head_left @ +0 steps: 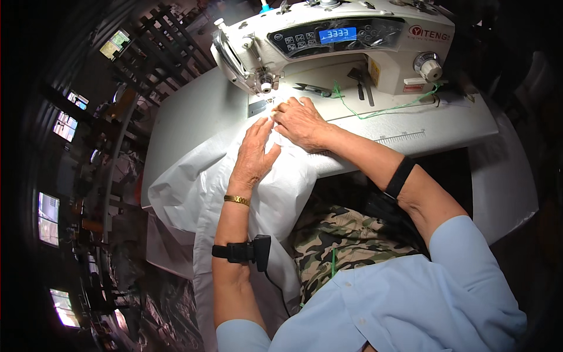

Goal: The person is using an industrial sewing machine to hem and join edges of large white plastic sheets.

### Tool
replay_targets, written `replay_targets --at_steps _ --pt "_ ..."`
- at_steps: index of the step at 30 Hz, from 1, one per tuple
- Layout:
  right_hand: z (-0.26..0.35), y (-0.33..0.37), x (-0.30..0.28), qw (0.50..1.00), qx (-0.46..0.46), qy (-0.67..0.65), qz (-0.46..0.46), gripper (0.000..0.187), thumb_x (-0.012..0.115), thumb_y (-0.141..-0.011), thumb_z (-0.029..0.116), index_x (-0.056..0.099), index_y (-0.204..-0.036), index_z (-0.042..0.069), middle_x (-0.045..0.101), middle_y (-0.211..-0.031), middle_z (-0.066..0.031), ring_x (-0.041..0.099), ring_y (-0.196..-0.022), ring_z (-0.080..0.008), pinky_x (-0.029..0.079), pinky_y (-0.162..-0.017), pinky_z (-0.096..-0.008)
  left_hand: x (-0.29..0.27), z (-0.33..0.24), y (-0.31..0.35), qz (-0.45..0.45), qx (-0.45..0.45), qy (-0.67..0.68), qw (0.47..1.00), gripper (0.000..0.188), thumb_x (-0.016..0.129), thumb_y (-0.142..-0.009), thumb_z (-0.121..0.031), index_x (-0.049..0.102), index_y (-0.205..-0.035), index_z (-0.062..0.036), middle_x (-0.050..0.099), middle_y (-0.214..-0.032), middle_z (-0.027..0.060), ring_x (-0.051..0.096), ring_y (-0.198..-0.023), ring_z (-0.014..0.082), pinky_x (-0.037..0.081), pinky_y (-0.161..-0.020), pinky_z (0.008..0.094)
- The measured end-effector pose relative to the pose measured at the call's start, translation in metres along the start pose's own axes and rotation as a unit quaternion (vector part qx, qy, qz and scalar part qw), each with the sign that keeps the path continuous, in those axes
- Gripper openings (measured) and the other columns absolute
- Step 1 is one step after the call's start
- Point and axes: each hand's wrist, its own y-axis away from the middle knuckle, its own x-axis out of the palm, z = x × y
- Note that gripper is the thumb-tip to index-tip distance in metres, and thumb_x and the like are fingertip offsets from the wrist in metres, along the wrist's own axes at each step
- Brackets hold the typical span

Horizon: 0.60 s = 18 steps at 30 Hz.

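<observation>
White fabric (275, 188) with a slight sheen lies under the needle area of a white sewing machine (352, 64) and hangs down over the table's front edge. My left hand (253, 154) rests on it, fingers stretched toward the presser foot (270, 100) and thumb apart. Close to the foot, my right hand (300, 123) has its fingers bent and pressed together on the fabric's edge. Its fingertips are partly lost in the lamp's glare. The needle itself is too small to make out.
To the right of the needle lie thread snips (314, 90), a dark flat tool (360, 82) and loose green thread (381, 112). A printed ruler (402, 136) runs along the table's front edge. Slatted racks (161, 53) stand at the back left.
</observation>
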Motion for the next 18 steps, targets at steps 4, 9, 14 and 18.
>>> replay_targets --at_steps 4,9,14,18 --pt "-0.0011 0.0017 -0.0002 1.0 -0.008 0.01 -0.005 0.033 0.048 -0.09 0.024 0.06 -0.113 0.005 0.056 -0.115 -0.0103 0.047 -0.111 -0.0253 0.031 -0.095 -0.0447 -0.0008 -0.0003 -0.001 0.014 0.011 -0.042 0.999 0.053 0.056 -0.078 -0.019 0.049 -0.126 0.0039 0.046 -0.132 0.0235 0.043 -0.123 0.0364 0.036 -0.104 0.0405" --pt "-0.0023 0.0011 -0.0006 1.0 -0.017 0.005 -0.022 0.032 0.05 -0.09 0.025 0.061 -0.111 0.004 0.055 -0.115 -0.0116 0.047 -0.111 -0.0244 0.031 -0.095 -0.0432 -0.0022 -0.0009 -0.0034 0.018 -0.002 -0.028 0.999 0.053 0.055 -0.078 -0.019 0.049 -0.126 0.0034 0.047 -0.13 0.0235 0.043 -0.123 0.0365 0.036 -0.104 0.0408" --pt "-0.0052 0.0032 0.0004 0.999 -0.018 0.002 -0.026 0.032 0.051 -0.09 0.025 0.061 -0.111 0.004 0.054 -0.116 -0.0116 0.047 -0.112 -0.0242 0.031 -0.095 -0.0428 -0.0012 -0.0029 -0.0061 0.022 -0.009 -0.031 0.999 0.051 0.055 -0.078 -0.017 0.05 -0.124 0.0036 0.047 -0.13 0.0225 0.044 -0.122 0.036 0.036 -0.104 0.0407" --pt "0.0014 0.0022 -0.0013 0.999 -0.021 -0.007 -0.025 0.03 0.05 -0.091 0.024 0.062 -0.11 0.004 0.055 -0.115 -0.0111 0.047 -0.112 -0.0236 0.032 -0.094 -0.0424 -0.0042 -0.0014 -0.0047 0.017 -0.002 -0.041 0.999 0.047 0.054 -0.079 -0.016 0.051 -0.122 0.003 0.048 -0.129 0.0222 0.044 -0.122 0.0358 0.037 -0.104 0.0412"
